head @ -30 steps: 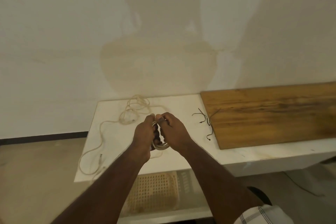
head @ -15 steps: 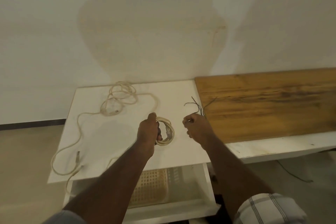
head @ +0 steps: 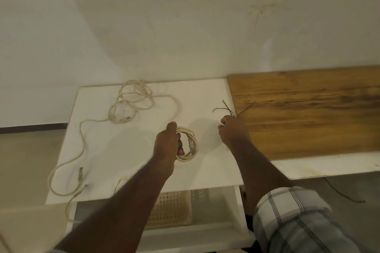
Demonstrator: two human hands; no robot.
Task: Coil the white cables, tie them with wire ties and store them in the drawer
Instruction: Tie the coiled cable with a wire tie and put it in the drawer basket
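White tabletop [head: 102,150], left hand [head: 167,141] gripping coiled cable [head: 190,146], right hand [head: 233,129] pinching wire ties [head: 228,109]

white cabinet top [head: 102,150] carries loose cable [head: 131,98], wire ties [head: 224,108].

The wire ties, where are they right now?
In the head view, the dark wire ties lie on the white tabletop at the wooden board's left edge, at the right hand's fingertips.
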